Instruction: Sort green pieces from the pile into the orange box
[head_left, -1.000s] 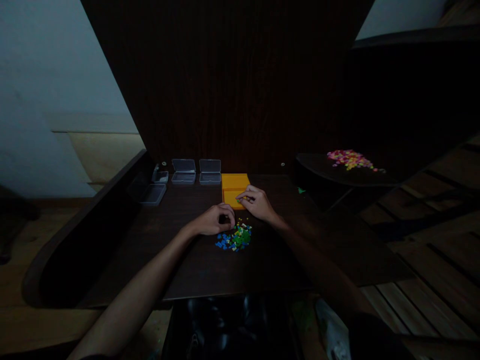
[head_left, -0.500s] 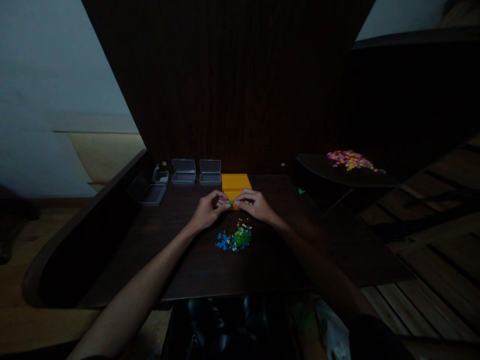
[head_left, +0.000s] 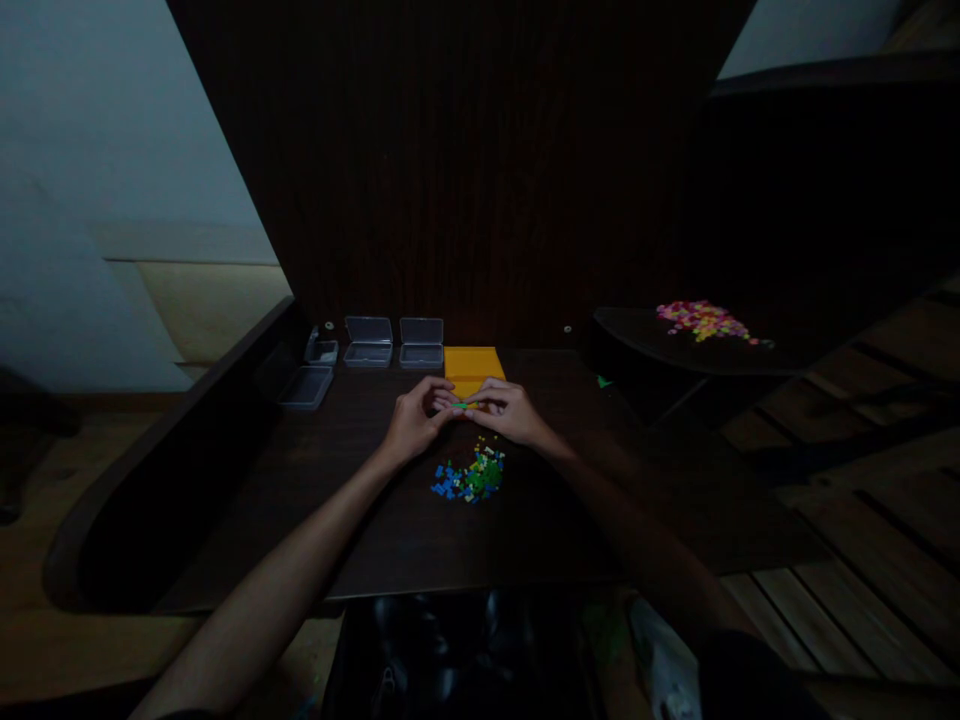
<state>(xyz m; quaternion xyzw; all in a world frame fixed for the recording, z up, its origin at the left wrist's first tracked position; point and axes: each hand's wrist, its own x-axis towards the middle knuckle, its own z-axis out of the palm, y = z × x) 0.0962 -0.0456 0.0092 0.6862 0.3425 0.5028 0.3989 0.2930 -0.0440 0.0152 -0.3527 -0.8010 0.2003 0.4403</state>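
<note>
Between the fingertips of my left hand (head_left: 420,415) and my right hand (head_left: 510,410) is a small green piece (head_left: 462,405), which looks like a tiny building brick. Both hands pinch it, thumbs toward me, and the fingers hide part of it. Just behind them stands an open yellow box (head_left: 474,362), its near part covered by my hands. On the table in front of the hands lies a loose pile of small bricks (head_left: 472,478), blue on the left, green on the right, with white and yellow ones among them.
Clear plastic boxes with raised lids (head_left: 368,352) line the back left of the dark table (head_left: 390,560). Pink and yellow small pieces (head_left: 703,320) lie heaped on a raised shelf (head_left: 637,335) at right. A green scrap (head_left: 604,382) sits below the shelf. A raised side panel bounds the left.
The green piece has turned and now shows as a longer strip between my fingertips. My hands stay nearly in the same place; the pile is unchanged.
</note>
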